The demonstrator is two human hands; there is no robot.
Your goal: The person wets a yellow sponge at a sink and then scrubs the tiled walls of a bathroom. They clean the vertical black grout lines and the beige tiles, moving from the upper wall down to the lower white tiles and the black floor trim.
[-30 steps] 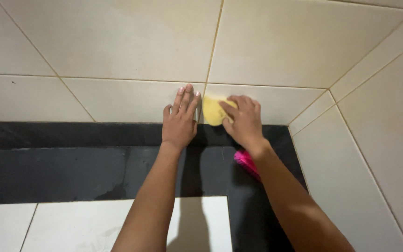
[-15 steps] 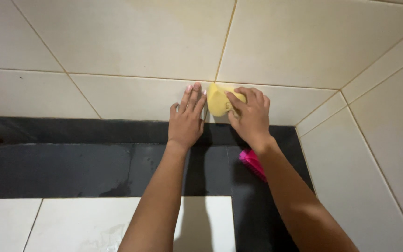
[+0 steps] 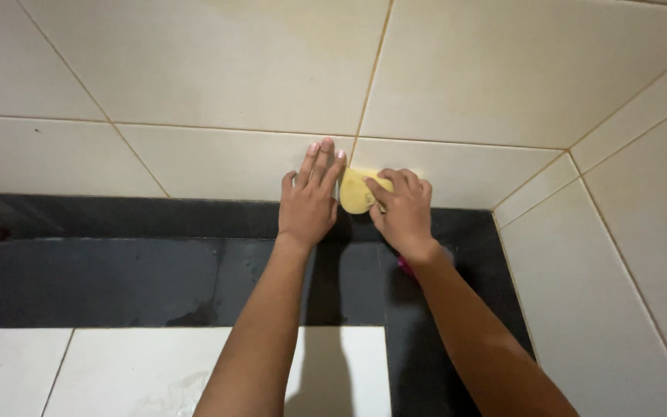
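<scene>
The right hand [image 3: 403,208] is clenched around a yellow sponge [image 3: 355,191], pressing it against the lowest row of cream wall tile [image 3: 225,162], just above the black floor border [image 3: 117,270]. The sponge sits right beside a vertical grout line [image 3: 364,85]. The left hand [image 3: 310,202] lies flat and released, fingers spread, braced on the same tile with its fingertips just left of that grout line and its heel over the black strip. The two hands nearly touch, with the sponge between them.

What could go wrong: the tile looks glossy, and if it is wet the braced left palm could slide sideways, taking the person's weight with it. The sponge is held mostly by the fingertips, so a hard stroke across the grout ridge could fold it or pull it out of the grip. Working this low and leaning forward, both arms carry load; a slip of either one could knock knuckles into the wall.

Most of the sponge is covered by the right fingers, so its full shape and thickness are hard to judge. A pink object [image 3: 405,266] peeks out beneath the right wrist; it may be a brush or bottle, but too little shows to tell. A dark shape at the left edge of the border is cut off. Both arms run out of view at the bottom.
</scene>
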